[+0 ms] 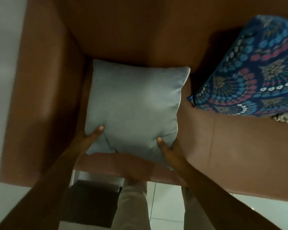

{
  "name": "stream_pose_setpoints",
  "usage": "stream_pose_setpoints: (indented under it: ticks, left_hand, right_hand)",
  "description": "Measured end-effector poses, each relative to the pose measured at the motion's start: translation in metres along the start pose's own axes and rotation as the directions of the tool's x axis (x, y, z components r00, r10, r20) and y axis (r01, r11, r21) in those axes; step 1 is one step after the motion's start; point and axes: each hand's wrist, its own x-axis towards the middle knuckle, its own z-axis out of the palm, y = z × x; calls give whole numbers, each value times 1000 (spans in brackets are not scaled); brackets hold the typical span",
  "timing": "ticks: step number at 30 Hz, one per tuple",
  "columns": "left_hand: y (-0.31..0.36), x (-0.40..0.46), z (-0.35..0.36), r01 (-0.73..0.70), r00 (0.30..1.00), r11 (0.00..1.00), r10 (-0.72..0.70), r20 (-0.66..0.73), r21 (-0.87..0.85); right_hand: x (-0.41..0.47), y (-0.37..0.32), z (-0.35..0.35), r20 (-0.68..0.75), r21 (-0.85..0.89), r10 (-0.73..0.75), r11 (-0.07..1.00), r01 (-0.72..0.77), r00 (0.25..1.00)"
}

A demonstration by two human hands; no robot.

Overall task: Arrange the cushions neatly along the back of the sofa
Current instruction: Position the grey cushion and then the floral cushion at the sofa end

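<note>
Pale floor tiles [166, 205] and a dark mat [90, 201] show below the front edge of a brown leather sofa [223, 146], seen from the head camera looking steeply down past light trousers [133, 205]. On the seat in the corner by the sofa's armrest [40, 97] sits a plain grey cushion [135, 103], its far edge against the backrest; the left hand [91, 135] grips its near left corner and the right hand [166, 146] its near right corner, thumbs pressed on top and the other fingers hidden beneath. To the right, apart from it, a blue patterned cushion [253, 77] leans against the backrest, partly out of view.
</note>
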Motion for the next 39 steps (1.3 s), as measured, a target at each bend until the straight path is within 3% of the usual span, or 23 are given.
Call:
stream_pose_setpoints:
  ticks: [3,6,9,12,14,18,22,25,27,31,33,36,37,39]
  left_hand:
    - [35,-26,-30,40,998,993,-35,49,-112]
    - [95,-44,-69,-98,991,966,74,-107,-238]
    - [166,-51,-108,-276,934,938,211,-289,-211]
    - [236,-33,-139,-333,929,837,210,-306,-434]
    - [270,-14,-145,-360,924,805,236,-302,-473]
    - [279,31,-122,-382,899,923,361,-247,-41]
    - [267,34,-105,-441,795,838,531,-294,321]
    - [264,31,-98,-494,627,608,744,-230,621]
    - [269,34,-95,-514,568,449,817,-103,731]
    - [278,60,-101,-480,578,129,791,202,868]
    - [282,67,-99,-448,586,14,760,281,894]
    - [284,68,-92,-443,542,33,806,238,896]
    - [282,68,-93,-459,530,96,828,185,883]
    - [270,64,-103,-509,538,324,843,1,797]
  right_hand:
    - [-27,-53,-19,-56,71,-76,994,79,996]
    - [-53,-124,-50,-141,84,-184,977,197,973]
    - [-57,-199,-79,-178,190,-249,941,281,952]
    - [-36,-270,-95,-211,311,-304,880,358,929]
    - [-9,-301,-90,-237,289,-349,865,409,907]
    - [51,-312,-65,-227,175,-385,887,426,895]
    - [62,-286,-57,-252,156,-385,889,430,888]
    - [57,-253,-50,-242,158,-391,887,434,888]
    - [54,-229,-41,-191,190,-402,880,435,896]
    - [61,-195,-12,-23,209,-451,870,446,892]
    - [73,-184,7,-2,222,-472,859,461,881]
    - [86,-185,30,-132,282,-471,826,489,872]
    - [83,-194,32,-180,297,-452,822,487,874]
    - [68,-221,26,-284,184,-493,814,552,822]
